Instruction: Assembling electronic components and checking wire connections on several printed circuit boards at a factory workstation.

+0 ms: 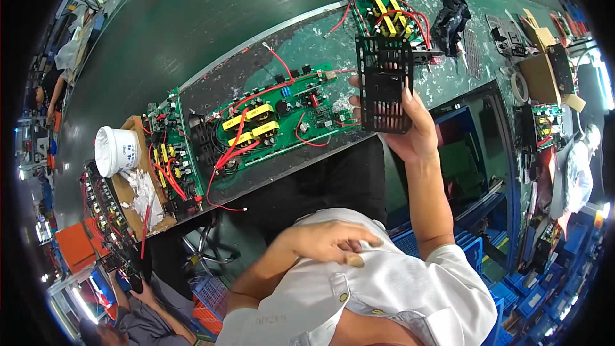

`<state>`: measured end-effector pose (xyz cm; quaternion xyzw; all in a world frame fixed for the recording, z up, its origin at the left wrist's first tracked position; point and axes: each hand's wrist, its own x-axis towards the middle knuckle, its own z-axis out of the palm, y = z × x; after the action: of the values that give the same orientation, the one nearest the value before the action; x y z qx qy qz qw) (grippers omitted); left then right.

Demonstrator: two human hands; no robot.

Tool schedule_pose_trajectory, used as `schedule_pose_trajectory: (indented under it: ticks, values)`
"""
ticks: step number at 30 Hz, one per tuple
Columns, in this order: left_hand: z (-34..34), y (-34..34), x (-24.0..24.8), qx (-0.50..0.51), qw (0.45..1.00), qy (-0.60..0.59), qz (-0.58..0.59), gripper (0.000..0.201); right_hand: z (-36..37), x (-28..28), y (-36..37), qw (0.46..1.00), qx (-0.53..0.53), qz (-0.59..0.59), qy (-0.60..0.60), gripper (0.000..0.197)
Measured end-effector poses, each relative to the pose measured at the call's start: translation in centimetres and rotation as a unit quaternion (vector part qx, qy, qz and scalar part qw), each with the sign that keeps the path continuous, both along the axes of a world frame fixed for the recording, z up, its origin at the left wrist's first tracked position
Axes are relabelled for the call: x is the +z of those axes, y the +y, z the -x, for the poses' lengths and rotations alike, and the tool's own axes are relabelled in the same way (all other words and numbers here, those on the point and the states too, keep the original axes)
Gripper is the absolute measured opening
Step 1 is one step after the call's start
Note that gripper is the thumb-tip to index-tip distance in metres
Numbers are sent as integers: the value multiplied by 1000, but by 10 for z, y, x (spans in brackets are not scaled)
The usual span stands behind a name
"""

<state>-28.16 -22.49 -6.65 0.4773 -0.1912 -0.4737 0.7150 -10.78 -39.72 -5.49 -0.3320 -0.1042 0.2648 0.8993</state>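
Raised over the near edge of the bench, my right hand (416, 125) grips a black slotted cover (385, 106), with the thumb in front and the fingertips round its left side. Rows of vent slots run across the cover, and it stands roughly upright. My left hand (330, 241) hangs before my white shirt, fingers loosely bent and apart, touching no part on the bench; nothing shows in it. Left of the cover lies a green circuit board (282, 118) with yellow-wrapped transformers, red wires and a black end piece (204, 144).
Another wired board (384, 13) and a crumpled black bag (451, 19) lie at the back right. At left are a standing board (172, 154), a white tub (117, 150) and a cardboard box (160, 224). Blue crates (471, 147) stand right; a co-worker (150, 317) sits lower left.
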Motion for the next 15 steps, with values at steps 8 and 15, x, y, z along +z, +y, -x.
schedule_pose_trajectory:
  ticks: [8, 15]
  values:
    - [-52, 46, 70, 320, 883, -231, -252, 29, 7, 7, 18, 992, -65, 67, -84, 67]
    - [-164, 81, 45, 321, 574, -522, -543, 30, -10, -8, 41, 980, -87, 179, 18, 42]
